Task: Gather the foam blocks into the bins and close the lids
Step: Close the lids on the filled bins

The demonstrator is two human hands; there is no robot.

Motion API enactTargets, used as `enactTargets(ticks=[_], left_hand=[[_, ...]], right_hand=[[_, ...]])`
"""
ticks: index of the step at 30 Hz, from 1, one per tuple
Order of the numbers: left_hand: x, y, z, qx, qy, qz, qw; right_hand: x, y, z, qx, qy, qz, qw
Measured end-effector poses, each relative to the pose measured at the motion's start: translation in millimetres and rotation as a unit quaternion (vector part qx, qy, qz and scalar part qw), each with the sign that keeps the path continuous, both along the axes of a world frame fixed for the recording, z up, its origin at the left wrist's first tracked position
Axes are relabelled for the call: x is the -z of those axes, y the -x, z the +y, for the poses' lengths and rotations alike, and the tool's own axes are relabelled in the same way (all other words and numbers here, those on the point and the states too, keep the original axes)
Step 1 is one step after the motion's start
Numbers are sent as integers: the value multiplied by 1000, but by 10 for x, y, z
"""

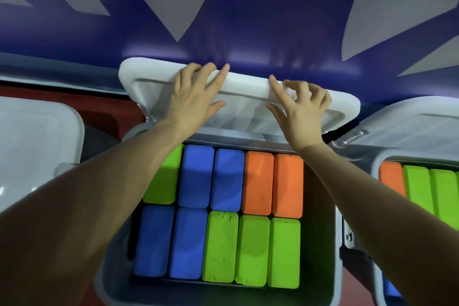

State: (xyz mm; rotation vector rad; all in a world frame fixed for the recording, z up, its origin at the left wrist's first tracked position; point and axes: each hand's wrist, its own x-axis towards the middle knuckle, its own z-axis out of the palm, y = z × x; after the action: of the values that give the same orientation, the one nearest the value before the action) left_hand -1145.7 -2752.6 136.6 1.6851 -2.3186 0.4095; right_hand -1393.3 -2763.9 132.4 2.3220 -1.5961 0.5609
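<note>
Two hands hold the raised lid (154, 87) of the middle bin (320, 231). The left hand (192, 102) has its fingers curled over the far edge of the lid and its thumb on the inner face, so this grip pinches the lid. The right hand (298, 112) does the same, with the thumb spread below and the fingers bent over the edge. The lid stands tilted up at the back of the bin, not yet down.

Inside the bin the blocks (223, 248) lie in two rows, blue, green and orange, packed tight side by side. They look level with each other, but I cannot tell how far they sit under the rim.

Several risks come from here, in my judgement. If one block stands higher than the rim, the lid will rest on it and will not close flat. The foam may then press back and lift the lid again. Both forearms cross over the open bin, so if the lid comes down fast it may catch a wrist or a thumb under it.

On the right, a second bin (357, 156) also holds blocks and its lid (422, 119) is up. On the left, another lid (37, 131) is in view, but I cannot tell if it is down.
</note>
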Motion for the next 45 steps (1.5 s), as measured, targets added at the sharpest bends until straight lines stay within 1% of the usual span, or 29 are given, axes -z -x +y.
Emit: enactTargets(ticks=[3,6,9,12,17,20,23,27,32,37,40,42,45], left_hand=[[51,-11,-114,-7,45,41,998],[45,-38,-179,-4,61,65,996],[-16,-22,-158,12,74,48,996],[-197,-59,-176,12,98,33,995],[-768,-183,-167,32,127,29,991],[-1221,-213,-166,33,150,37,987],[-1714,-263,-136,38,176,27,983],[-2247,-286,-50,38,208,59,976],[-2709,-352,18,75,223,63,970],[-2922,-344,140,143,233,54,960],[-2765,-281,368,165,184,54,967],[-2547,-232,562,157,131,57,977],[-2143,-152,803,141,44,83,985]], right_hand=[[51,-6,-118,-11,39,-32,999],[71,-31,-184,-20,68,-27,997],[19,1,-157,-24,83,-10,996],[-163,-20,-120,-12,94,-18,995],[-763,-110,-115,-19,140,-7,990],[-1236,-139,-89,-23,150,-12,988],[-1787,-164,-23,-28,166,-2,986],[-2429,-222,101,-18,184,9,983],[-2905,-269,262,-15,162,23,986],[-3093,-179,527,-14,118,26,993],[-2937,-57,716,-24,70,30,997],[-2732,22,835,-43,20,31,998],[-2336,118,964,-70,-59,28,995]])
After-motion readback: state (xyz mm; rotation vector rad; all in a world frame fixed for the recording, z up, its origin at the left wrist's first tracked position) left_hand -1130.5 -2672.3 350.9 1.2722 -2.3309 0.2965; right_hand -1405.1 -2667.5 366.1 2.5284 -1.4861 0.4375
